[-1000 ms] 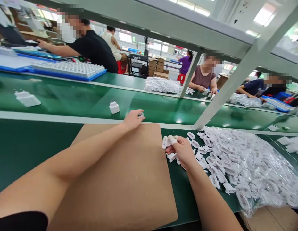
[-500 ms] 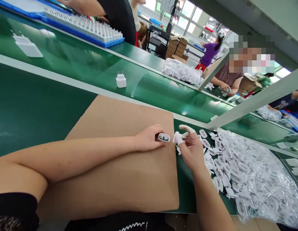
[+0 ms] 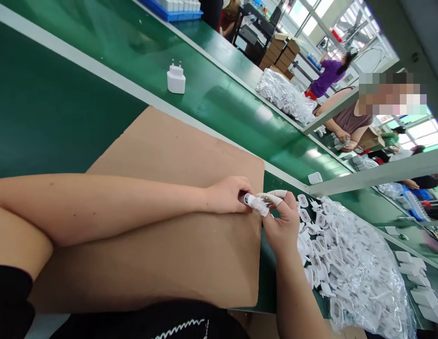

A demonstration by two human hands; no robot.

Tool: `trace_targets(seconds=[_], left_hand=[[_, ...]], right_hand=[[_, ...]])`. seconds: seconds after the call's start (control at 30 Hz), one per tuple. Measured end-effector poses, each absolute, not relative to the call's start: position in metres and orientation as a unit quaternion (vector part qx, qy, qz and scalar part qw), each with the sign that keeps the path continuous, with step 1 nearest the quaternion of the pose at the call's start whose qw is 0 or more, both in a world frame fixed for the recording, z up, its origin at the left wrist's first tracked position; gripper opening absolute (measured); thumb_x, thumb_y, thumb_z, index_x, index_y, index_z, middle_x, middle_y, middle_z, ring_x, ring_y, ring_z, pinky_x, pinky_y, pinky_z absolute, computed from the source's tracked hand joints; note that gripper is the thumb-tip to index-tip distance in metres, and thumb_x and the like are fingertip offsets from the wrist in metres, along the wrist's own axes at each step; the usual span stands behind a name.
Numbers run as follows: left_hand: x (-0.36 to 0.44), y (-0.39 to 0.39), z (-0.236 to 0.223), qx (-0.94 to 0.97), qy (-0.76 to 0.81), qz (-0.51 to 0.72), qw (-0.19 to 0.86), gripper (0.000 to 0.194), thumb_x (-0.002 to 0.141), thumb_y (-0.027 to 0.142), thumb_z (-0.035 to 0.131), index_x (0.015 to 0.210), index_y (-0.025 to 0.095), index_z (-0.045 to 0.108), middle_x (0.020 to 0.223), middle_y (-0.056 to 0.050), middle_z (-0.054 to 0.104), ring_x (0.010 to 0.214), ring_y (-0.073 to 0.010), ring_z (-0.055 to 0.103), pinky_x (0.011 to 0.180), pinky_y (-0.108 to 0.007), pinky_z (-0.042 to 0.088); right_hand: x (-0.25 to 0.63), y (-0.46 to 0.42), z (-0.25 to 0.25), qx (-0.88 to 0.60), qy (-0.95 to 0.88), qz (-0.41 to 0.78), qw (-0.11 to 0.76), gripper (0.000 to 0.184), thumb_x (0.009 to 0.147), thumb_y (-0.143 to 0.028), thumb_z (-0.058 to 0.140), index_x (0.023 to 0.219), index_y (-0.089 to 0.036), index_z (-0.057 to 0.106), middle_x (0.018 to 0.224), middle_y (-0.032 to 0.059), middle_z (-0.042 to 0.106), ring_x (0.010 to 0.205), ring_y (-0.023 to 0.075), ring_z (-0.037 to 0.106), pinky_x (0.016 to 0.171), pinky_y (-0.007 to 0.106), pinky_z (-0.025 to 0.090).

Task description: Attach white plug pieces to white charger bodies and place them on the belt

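My left hand (image 3: 228,194) is closed around a white plug charger housing (image 3: 246,198), its open end facing right with a bit of green inside. White coverings wrap the thumb and fingertips of my right hand (image 3: 284,223). Those fingertips are pinched together against the open end and hide most of it. Whether they grip a small part there I cannot make out. Both hands are above the right edge of a brown cardboard sheet (image 3: 183,249).
Right of my hands lies a heap of white plug end pieces (image 3: 314,249), partly inside a clear plastic bag (image 3: 374,273). One white charger (image 3: 176,79) stands on the green belt (image 3: 219,103). A slanting metal post (image 3: 374,176) rises at right. Co-workers sit beyond.
My right hand has moved left, bringing its fingertips from just beside the housing onto its open end. The left hand still holds the housing. The camera view has tilted and shifted.
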State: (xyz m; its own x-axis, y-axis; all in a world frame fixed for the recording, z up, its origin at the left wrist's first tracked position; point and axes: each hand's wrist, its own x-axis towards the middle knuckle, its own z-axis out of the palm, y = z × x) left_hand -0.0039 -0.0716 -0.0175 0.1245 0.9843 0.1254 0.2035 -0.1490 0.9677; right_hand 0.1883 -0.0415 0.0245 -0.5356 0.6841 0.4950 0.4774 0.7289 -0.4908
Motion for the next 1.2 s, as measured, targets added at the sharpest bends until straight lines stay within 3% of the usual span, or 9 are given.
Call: trace_targets(seconds=[0.13,0.33,0.63,0.83,1.0,1.13,1.2], left_hand=[[-0.004,-0.071,-0.016,0.609,0.487,0.448,0.438,0.02,0.068,0.029,0.083,0.074,0.016,0.069,0.085,0.0,0.059,0.073,-0.013,0.056,0.066,-0.026,0.044],[-0.004,-0.071,-0.017,0.607,0.485,0.45,0.441,0.019,0.07,0.028,0.082,0.074,0.016,0.068,0.085,0.0,0.058,0.071,-0.0125,0.054,0.064,-0.026,0.042],[-0.005,-0.071,-0.017,0.627,0.485,0.452,0.41,0.024,0.069,0.031,0.083,0.066,0.015,0.064,0.08,0.001,0.056,0.069,-0.0116,0.052,0.062,-0.025,0.04],[-0.003,-0.07,-0.021,0.609,0.5,0.462,0.409,0.019,0.066,0.027,0.083,0.072,0.016,0.069,0.082,0.0,0.057,0.069,-0.0125,0.055,0.063,-0.026,0.043],[-0.002,-0.073,-0.019,0.619,0.509,0.441,0.404,0.017,0.067,0.029,0.079,0.077,0.017,0.073,0.086,-0.002,0.063,0.071,-0.0146,0.06,0.066,-0.027,0.046],[-0.007,-0.065,-0.012,0.608,0.511,0.416,0.442,0.032,0.067,0.036,0.08,0.093,0.018,0.076,0.09,-0.002,0.072,0.078,-0.0195,0.066,0.07,-0.029,0.051],[-0.018,-0.05,-0.007,0.595,0.536,0.42,0.426,0.037,0.066,0.038,0.081,0.096,0.018,0.076,0.09,-0.002,0.075,0.083,-0.0219,0.068,0.075,-0.03,0.052]], right_hand=[[0.184,-0.04,0.019,-0.302,-0.897,0.086,0.312,0.022,0.091,-0.016,0.063,0.108,-0.023,0.076,0.092,0.0048,0.067,0.088,0.021,0.064,0.075,0.036,0.054],[0.187,-0.039,0.024,-0.3,-0.916,0.09,0.251,0.04,0.086,-0.006,0.054,0.116,-0.023,0.072,0.1,0.0053,0.07,0.094,0.0224,0.066,0.079,0.035,0.055],[0.181,-0.035,0.028,-0.288,-0.929,0.014,0.233,0.028,0.079,-0.005,0.053,0.095,-0.02,0.071,0.081,0.0036,0.06,0.077,0.0214,0.055,0.068,0.033,0.044],[0.179,-0.032,0.029,-0.326,-0.921,0.048,0.21,0.017,0.072,-0.006,0.055,0.072,-0.022,0.062,0.071,-0.0009,0.05,0.064,0.0159,0.047,0.061,0.029,0.035],[0.172,-0.054,0.009,-0.398,-0.857,0.113,0.306,0.02,0.08,-0.011,0.052,0.088,-0.02,0.068,0.079,0.0001,0.051,0.06,0.0142,0.043,0.055,0.027,0.034],[0.185,-0.05,0.011,-0.44,-0.831,0.163,0.3,0.036,0.087,-0.024,0.059,0.122,-0.022,0.066,0.092,0.002,0.06,0.064,0.0143,0.048,0.061,0.028,0.044],[0.203,-0.039,0.025,-0.476,-0.815,0.136,0.3,0.04,0.091,-0.032,0.06,0.13,-0.023,0.064,0.103,0.0056,0.063,0.069,0.0157,0.053,0.066,0.031,0.047]])
